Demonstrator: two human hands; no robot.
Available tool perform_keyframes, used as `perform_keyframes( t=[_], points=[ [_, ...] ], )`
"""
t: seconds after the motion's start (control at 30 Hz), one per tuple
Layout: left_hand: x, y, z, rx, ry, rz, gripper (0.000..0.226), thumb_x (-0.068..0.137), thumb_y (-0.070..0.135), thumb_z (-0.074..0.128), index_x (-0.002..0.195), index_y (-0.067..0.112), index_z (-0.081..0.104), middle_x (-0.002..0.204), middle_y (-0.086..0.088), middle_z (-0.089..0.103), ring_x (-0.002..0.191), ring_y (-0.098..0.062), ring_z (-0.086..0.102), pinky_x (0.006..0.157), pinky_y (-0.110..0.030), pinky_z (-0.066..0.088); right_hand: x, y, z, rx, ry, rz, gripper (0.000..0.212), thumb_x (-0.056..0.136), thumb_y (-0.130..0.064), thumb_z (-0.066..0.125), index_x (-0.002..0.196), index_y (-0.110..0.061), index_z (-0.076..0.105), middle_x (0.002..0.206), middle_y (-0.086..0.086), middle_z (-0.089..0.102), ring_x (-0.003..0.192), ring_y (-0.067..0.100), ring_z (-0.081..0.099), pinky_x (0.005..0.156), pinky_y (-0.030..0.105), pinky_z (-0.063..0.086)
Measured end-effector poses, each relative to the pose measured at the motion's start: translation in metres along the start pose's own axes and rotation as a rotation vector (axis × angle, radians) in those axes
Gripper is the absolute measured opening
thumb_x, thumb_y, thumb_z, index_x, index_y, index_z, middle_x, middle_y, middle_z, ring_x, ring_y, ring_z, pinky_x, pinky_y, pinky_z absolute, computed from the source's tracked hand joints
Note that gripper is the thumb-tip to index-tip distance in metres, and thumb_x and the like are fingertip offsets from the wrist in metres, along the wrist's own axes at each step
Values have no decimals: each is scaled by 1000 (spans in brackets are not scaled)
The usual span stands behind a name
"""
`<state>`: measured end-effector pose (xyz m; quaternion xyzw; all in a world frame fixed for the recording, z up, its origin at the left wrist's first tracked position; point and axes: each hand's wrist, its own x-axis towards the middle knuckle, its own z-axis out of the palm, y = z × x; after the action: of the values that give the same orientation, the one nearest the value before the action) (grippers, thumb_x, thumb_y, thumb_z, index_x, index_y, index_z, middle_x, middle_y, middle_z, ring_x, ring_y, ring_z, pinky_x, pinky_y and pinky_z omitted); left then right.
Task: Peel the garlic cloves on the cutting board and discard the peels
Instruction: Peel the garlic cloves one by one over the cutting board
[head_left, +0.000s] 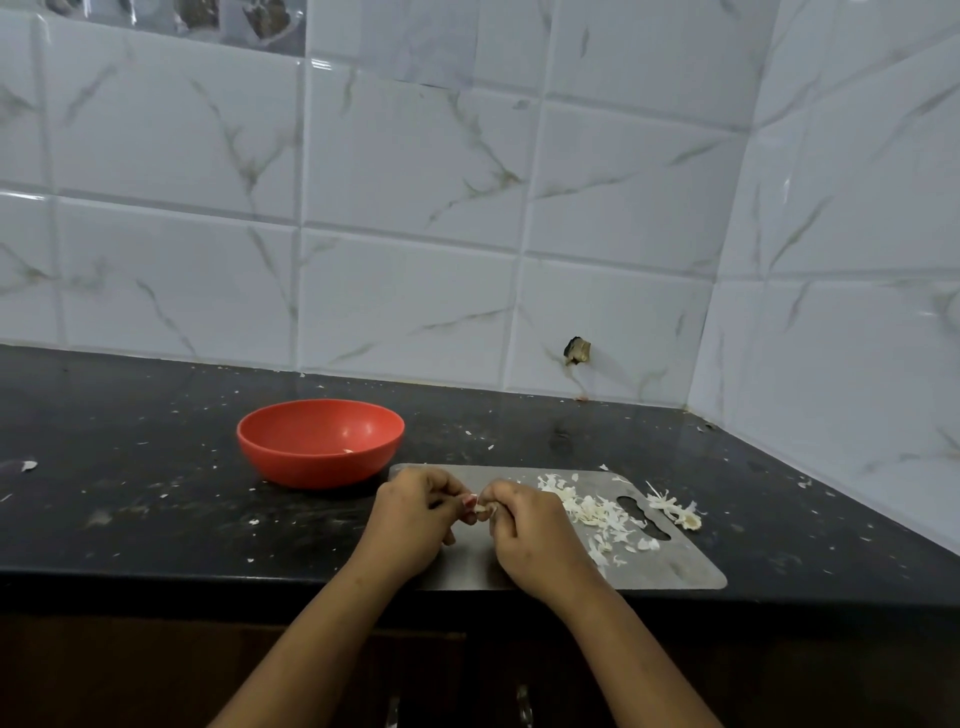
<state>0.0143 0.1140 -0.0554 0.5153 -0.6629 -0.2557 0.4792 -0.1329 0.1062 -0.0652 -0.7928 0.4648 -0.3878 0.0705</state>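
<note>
Head view: 2 hands mid-peel on 1 garlic clove, held over the board.

The left hand (415, 519) and right hand (535, 535) meet above the near-left part of the cutting board (675, 571). Both sets of fingers are curled and pinch the garlic clove (483, 512) between them. The left thumbnail is at the skin, probably prying it. Working over the board likely keeps the skin falling on it. The peels (597, 514) are heaped on the board's right half around the handle slot, not yet discarded. 1 bigger husk (675, 512) lies at the right edge. A red bowl (320, 441) sits just beyond the board's left corner with 1 pale bit inside, probably a peeled clove, though I can't confirm that. No other cloves are visible.
</note>
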Motion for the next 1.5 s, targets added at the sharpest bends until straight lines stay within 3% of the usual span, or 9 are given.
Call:
perform_keyframes(
  t=[0.37, 0.53, 0.73, 0.87, 1.07, 1.27, 1.33, 1.43, 1.5],
  points=[
    [-5, 2, 5, -26, 67, 11, 13, 91, 10, 62, 80, 10, 69, 71, -1, 71, 47, -1, 57, 45, -14, 44, 0, 0, -1, 87, 4, 18, 26, 92, 1, 45, 88, -13, 66, 72, -20, 54, 71, -13, 54, 64, 6, 38],
    [-5, 2, 6, -35, 84, 37, 19, 92, 17, 61, 75, 14, 68, 68, -2, 70, 50, -2, 58, 45, -15, 45, -1, -2, -3, 130, -15, -7, 30, 92, 1, 45, 78, -23, 57, 67, -14, 54, 64, -3, 53, 57, 11, 37],
    [-4, -1, 6, -42, 120, 19, 17, 91, 20, 63, 76, 15, 67, 70, -1, 71, 51, -3, 59, 46, -15, 45, 1, -1, -6, 300, -109, 107, 26, 96, -4, 45, 92, -18, 65, 78, -8, 66, 67, -8, 56, 65, 8, 39],
    [-4, -4, 7, 14, 158, 41, 17, 90, 20, 64, 74, 16, 66, 69, 0, 70, 50, -3, 60, 48, -11, 44, 1, 0, -8, 340, -154, 135, 26, 95, -8, 50, 84, -27, 65, 82, -7, 71, 65, -5, 57, 66, 15, 42],
    [-5, -4, 11, 87, 187, 95, 22, 89, 20, 66, 68, 21, 61, 66, 4, 68, 50, -5, 60, 51, -12, 45, 2, 2, -7, 353, -119, 160, 25, 92, -6, 52, 83, -22, 70, 78, -4, 74, 65, 1, 60, 65, 20, 47],
    [-9, -8, 16, 243, 243, 180, 29, 91, 23, 63, 66, 31, 52, 65, 10, 61, 56, -2, 59, 57, -21, 49, 1, -1, -3, 228, -82, 143, 22, 92, -8, 53, 83, -18, 70, 72, -6, 69, 64, -2, 62, 60, 9, 44],
    [-9, -7, 17, 251, 237, 164, 29, 92, 24, 62, 66, 31, 50, 65, 9, 60, 59, -4, 60, 61, -27, 53, 0, -2, -3, 190, -69, 130, 21, 91, -9, 53, 81, -16, 70, 72, -4, 69, 64, 3, 63, 58, 12, 46],
    [-8, -7, 16, 268, 214, 141, 26, 92, 26, 61, 68, 28, 52, 67, 7, 61, 62, -6, 61, 65, -32, 54, 0, 0, -1, 157, -65, 110, 19, 90, -11, 53, 82, -8, 70, 75, 10, 71, 73, 24, 67, 66, 34, 52],
    [-6, -6, 14, 259, 185, 111, 27, 93, 26, 60, 67, 27, 52, 66, 7, 61, 61, -5, 61, 66, -30, 54, -1, 0, 0, 109, -67, 84, 19, 90, -13, 54, 84, -7, 71, 75, 13, 69, 68, 25, 64, 64, 35, 50]
  ],
)
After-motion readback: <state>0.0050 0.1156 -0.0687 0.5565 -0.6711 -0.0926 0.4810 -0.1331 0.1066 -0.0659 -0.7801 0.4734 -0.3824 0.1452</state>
